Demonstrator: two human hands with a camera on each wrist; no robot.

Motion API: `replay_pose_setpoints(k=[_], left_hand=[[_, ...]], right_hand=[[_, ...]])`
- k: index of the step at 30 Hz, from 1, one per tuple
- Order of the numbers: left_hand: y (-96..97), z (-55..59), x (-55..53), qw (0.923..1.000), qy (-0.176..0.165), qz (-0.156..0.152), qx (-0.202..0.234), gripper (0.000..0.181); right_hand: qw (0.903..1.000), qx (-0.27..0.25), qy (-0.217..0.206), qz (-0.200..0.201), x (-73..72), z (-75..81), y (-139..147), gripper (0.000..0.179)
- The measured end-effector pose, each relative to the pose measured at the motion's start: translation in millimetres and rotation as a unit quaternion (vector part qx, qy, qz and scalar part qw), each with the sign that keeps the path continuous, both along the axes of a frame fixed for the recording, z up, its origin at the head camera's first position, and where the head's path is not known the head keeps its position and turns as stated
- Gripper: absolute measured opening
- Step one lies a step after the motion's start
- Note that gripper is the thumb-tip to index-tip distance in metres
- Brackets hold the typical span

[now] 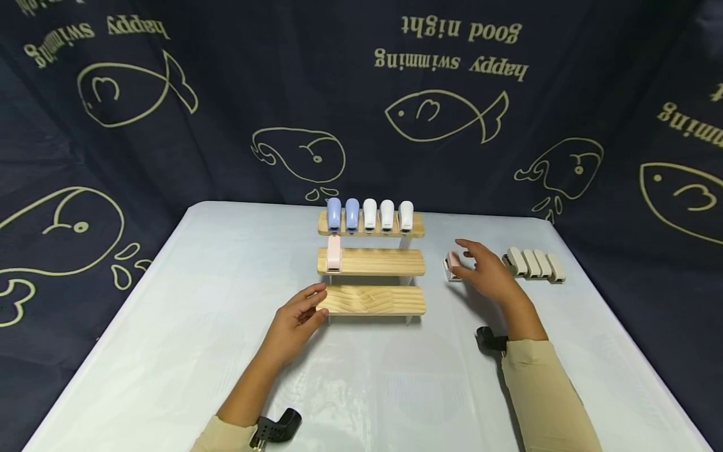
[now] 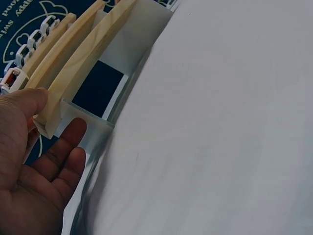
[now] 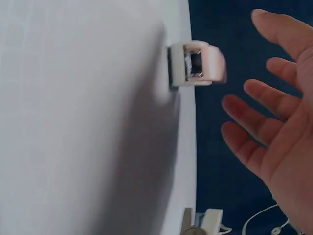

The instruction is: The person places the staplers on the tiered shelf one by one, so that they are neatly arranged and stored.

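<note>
A three-tier wooden stand [image 1: 375,300] with clear legs stands on the table. My left hand [image 1: 295,323] holds the left end of its lowest board, thumb and index finger at the two corners; in the left wrist view its other fingers [image 2: 71,166] curl below the board. To the right of the stand, a pink and white mini stapler [image 3: 211,63] stands on the table. My right hand [image 1: 486,273] hovers beside and over it, fingers spread and apart from it in the right wrist view. Another pink stapler [image 1: 334,254] is at the left of the middle board.
On the top board stand two blue staplers [image 1: 342,215] and three white staplers [image 1: 386,215]. Several off-white staplers [image 1: 533,263] form a row right of my right hand. A dark cloth [image 1: 350,81] with fish drawings hangs behind the white table [image 1: 186,301].
</note>
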State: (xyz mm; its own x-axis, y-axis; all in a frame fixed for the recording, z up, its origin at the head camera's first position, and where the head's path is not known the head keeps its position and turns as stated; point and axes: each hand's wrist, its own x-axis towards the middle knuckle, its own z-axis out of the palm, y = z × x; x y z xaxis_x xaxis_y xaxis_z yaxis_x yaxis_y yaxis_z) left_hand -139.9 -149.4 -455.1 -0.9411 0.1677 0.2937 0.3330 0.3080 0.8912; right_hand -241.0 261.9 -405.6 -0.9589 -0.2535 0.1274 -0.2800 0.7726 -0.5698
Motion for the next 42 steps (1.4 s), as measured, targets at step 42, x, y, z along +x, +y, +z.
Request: replay_pose_setpoints(k=[42], left_hand=[[0.1, 2.3, 0.0, 1.0, -0.008, 0.001, -0.006, 0.043]], right_hand=[[0.9942, -0.098, -0.043, 0.014, -3.2, -3.7, -2, 0.071]])
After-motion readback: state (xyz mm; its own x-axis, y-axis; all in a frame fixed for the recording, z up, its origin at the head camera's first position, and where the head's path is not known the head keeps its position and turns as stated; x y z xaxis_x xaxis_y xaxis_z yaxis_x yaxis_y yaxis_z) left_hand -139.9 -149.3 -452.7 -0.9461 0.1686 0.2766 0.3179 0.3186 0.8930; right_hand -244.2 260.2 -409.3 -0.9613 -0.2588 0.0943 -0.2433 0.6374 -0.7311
